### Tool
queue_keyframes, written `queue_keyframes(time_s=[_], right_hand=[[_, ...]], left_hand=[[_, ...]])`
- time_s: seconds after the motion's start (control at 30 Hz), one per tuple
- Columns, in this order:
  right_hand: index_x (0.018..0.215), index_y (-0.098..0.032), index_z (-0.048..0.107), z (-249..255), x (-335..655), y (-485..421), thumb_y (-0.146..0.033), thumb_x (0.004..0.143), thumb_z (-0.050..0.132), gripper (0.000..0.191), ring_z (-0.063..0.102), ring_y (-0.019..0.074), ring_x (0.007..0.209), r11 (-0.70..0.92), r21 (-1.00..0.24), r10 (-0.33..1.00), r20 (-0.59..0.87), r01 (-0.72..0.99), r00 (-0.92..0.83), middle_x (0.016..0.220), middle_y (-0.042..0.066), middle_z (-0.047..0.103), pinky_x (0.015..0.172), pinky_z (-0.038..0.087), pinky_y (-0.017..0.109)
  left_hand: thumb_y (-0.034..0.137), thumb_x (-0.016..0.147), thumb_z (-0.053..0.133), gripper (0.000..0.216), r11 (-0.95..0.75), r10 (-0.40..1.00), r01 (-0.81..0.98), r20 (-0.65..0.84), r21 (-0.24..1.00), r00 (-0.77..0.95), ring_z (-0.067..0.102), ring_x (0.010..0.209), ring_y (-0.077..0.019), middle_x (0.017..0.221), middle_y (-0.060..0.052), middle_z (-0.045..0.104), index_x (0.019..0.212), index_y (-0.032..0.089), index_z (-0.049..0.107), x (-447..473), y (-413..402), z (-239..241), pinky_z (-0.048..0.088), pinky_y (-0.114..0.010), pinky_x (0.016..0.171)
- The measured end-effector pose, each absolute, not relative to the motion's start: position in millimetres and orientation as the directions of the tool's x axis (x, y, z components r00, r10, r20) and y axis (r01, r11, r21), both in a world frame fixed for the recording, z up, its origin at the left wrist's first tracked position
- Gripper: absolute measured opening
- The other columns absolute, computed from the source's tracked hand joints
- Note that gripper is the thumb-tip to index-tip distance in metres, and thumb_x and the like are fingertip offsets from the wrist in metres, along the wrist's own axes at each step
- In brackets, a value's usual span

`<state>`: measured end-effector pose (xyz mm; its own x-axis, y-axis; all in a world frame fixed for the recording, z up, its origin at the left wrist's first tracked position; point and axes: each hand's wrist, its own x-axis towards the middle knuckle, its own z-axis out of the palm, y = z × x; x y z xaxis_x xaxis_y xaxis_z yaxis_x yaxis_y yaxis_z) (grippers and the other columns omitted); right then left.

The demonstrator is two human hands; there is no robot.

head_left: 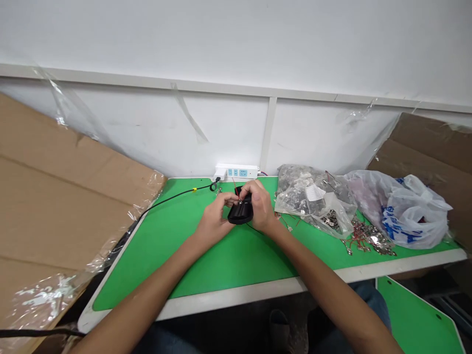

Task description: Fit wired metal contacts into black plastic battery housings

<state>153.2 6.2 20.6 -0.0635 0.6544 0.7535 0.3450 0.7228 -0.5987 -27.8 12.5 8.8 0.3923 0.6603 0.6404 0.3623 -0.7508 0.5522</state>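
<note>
Above the green table, a black plastic housing point(240, 214) with a hollow, glossy front sits between my two hands. My left hand point(216, 217) is closed on its left side, with the fingertips at the upper rim by a thin red wire point(236, 187). Wrapped round the right side is my right hand point(260, 204), its fingers bent over the top near the same wire. A small shiny metal piece shows at the fingertips, partly hidden. Behind the hands, more of the black part is mostly covered.
A white power strip point(238, 171) with a plugged-in adapter and black cable point(173, 196) lies along the wall. Right of my hands are a clear bag of metal parts point(306, 196), loose wired metal pieces point(372, 238) and a white plastic bag point(409, 211). Cardboard point(70, 196) flanks the left.
</note>
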Motion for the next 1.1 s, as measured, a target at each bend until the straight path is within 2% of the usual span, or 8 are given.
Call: queue_keyframes(time_s=[0.13, 0.3, 0.43, 0.7, 0.93, 1.1], right_hand=[[0.075, -0.026, 0.051, 21.4, 149.1, 4.3, -0.064, 0.107, 0.004, 0.068, 0.057, 0.0257, 0.085, 0.713, -0.652, 0.673, 0.739, 0.259, 0.008, 0.077, 0.007, 0.055, 0.082, 0.05, 0.042], [0.076, -0.027, 0.049, 19.9, 142.2, 4.3, -0.066, 0.106, 0.002, 0.068, 0.057, 0.0247, 0.084, 0.655, -0.735, 0.722, 0.677, 0.174, 0.144, 0.08, 0.006, 0.054, 0.081, 0.052, 0.041], [0.077, -0.028, 0.052, 25.6, 139.8, -3.0, -0.069, 0.106, 0.009, 0.066, 0.057, 0.0259, 0.085, 0.693, -0.691, 0.679, 0.721, 0.205, 0.138, 0.08, 0.006, 0.056, 0.083, 0.051, 0.044], [0.078, -0.028, 0.055, 28.6, 136.5, -10.9, -0.057, 0.111, 0.017, 0.059, 0.056, 0.0271, 0.083, 0.763, -0.617, 0.597, 0.787, 0.19, 0.157, 0.075, 0.005, 0.056, 0.081, 0.048, 0.045], [0.075, -0.027, 0.056, 25.6, 133.5, -11.1, -0.057, 0.111, 0.02, 0.059, 0.054, 0.0268, 0.082, 0.751, -0.639, 0.609, 0.767, 0.166, 0.201, 0.074, 0.005, 0.056, 0.076, 0.044, 0.043], [0.075, -0.028, 0.055, 24.6, 134.3, -10.9, -0.059, 0.11, 0.019, 0.059, 0.057, 0.0277, 0.083, 0.723, -0.665, 0.64, 0.746, 0.185, 0.182, 0.076, 0.006, 0.056, 0.077, 0.048, 0.045]], left_hand=[[0.023, 0.085, 0.079, 0.05, -0.804, 0.594, 0.319, 0.697, 0.501, 0.402, 0.072, 0.1, -0.0207, 0.115, -0.005, 0.072, 0.128, 0.026, 0.056, -23.0, 2.1, 14.4, 0.06, -0.035, 0.092], [0.021, 0.087, 0.077, 0.045, -0.825, 0.564, 0.296, 0.736, 0.482, 0.374, 0.07, 0.101, -0.0213, 0.114, -0.007, 0.07, 0.127, 0.026, 0.057, -18.6, 0.1, 13.5, 0.06, -0.036, 0.09], [0.018, 0.086, 0.075, 0.043, -0.803, 0.595, 0.23, 0.734, 0.549, 0.326, 0.068, 0.102, -0.021, 0.117, -0.008, 0.066, 0.124, 0.027, 0.057, -16.4, 0.4, 6.2, 0.059, -0.037, 0.089], [0.016, 0.084, 0.073, 0.039, -0.748, 0.661, 0.22, 0.669, 0.626, 0.34, 0.066, 0.093, -0.0193, 0.108, -0.006, 0.066, 0.119, 0.026, 0.057, -17.0, -3.8, 7.0, 0.058, -0.035, 0.085], [0.017, 0.085, 0.073, 0.038, -0.731, 0.679, 0.19, 0.67, 0.656, 0.3, 0.065, 0.092, -0.0175, 0.107, -0.003, 0.066, 0.118, 0.027, 0.058, -15.2, -8.6, 5.1, 0.057, -0.033, 0.084], [0.022, 0.086, 0.074, 0.035, -0.704, 0.707, 0.215, 0.641, 0.677, 0.298, 0.066, 0.092, -0.0184, 0.107, -0.005, 0.066, 0.116, 0.026, 0.056, -13.9, -8.6, 6.0, 0.057, -0.035, 0.083]])
